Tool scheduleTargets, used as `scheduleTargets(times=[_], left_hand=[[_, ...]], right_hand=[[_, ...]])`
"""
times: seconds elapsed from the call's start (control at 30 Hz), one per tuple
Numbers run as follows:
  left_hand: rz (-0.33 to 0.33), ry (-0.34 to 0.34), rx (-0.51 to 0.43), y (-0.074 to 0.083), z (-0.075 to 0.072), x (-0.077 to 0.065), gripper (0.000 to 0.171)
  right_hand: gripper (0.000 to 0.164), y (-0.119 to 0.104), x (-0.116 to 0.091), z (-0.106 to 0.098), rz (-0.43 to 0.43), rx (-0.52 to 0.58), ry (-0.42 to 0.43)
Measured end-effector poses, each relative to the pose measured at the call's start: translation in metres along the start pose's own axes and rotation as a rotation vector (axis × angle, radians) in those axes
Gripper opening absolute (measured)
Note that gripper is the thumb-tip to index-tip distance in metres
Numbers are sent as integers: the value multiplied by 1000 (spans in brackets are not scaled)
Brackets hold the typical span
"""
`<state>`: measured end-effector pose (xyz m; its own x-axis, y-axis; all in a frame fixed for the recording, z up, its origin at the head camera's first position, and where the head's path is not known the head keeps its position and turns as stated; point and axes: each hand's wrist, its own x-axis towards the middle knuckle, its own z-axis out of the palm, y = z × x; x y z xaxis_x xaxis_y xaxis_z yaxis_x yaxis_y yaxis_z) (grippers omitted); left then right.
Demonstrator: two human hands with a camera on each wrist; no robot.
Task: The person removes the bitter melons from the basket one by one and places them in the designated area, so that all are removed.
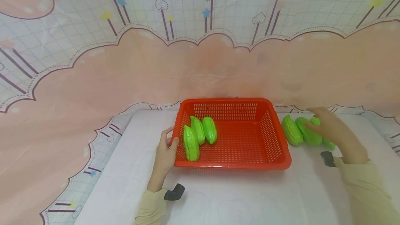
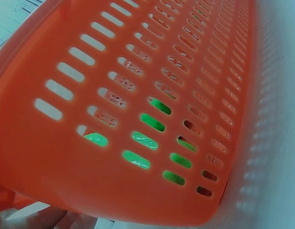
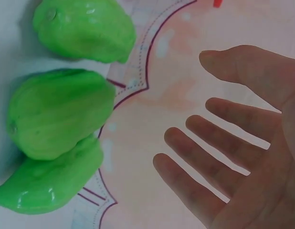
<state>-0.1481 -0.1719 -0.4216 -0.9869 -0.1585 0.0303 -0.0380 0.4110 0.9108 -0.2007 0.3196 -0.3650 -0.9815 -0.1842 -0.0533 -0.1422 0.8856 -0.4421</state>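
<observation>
Lying just outside the red perforated basket (image 1: 231, 165), at its three o'clock side, three glossy ridged green fruits (image 1: 292, 131) sit close together on the white table (image 1: 234, 197). From where I stand, the right hand (image 1: 331, 127) hovers by the two farthest from the basket, partly covering them. Its fingers (image 3: 202, 160) are straight and spread, grasping nothing; the right wrist view shows the fruits apart from them, toward nine and ten o'clock of the hand. Three more such fruits (image 1: 191, 145) lie inside the basket, toward nine o'clock. At nine o'clock on the rim, the left hand (image 1: 164, 153) holds the basket's edge with thumb and bent fingers. Pale sleeves (image 1: 151, 204) cover both forearms. Toward twelve rises a peach-and-white patterned cloth (image 1: 203, 65).
</observation>
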Motion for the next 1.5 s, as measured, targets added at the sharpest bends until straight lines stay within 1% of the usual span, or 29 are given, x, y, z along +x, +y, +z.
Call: scheduleTargets(times=[0.3, 0.43, 0.53, 0.7, 0.97, 1.07, 1.27, 1.5], left_hand=[[1, -7, -8, 0, 0, 0, 44], [-2, -5, -11, 0, 0, 0, 44], [-2, -4, -13, 0, 0, 0, 44], [-4, -10, -20, 0, 0, 1, 45], [-4, -11, -13, 1, 0, 0, 44], [-10, -10, -10, 1, 0, 0, 44], [-6, -8, -20, 1, 0, 0, 44], [-2, -4, -12, 1, 1, 0, 44]], right_hand=[[66, -13, 1, 5, -56, 1, 23], [68, -20, 1, 7, -46, -4, 20], [68, -25, 3, 10, -54, -27, 17], [67, -31, 5, 12, -94, -71, 20], [60, -46, 3, 13, -154, -98, 47], [60, -52, 2, 13, -154, -130, 51], [62, -62, 1, 14, -103, -139, 20], [59, -73, 3, 19, -150, -99, 48]])
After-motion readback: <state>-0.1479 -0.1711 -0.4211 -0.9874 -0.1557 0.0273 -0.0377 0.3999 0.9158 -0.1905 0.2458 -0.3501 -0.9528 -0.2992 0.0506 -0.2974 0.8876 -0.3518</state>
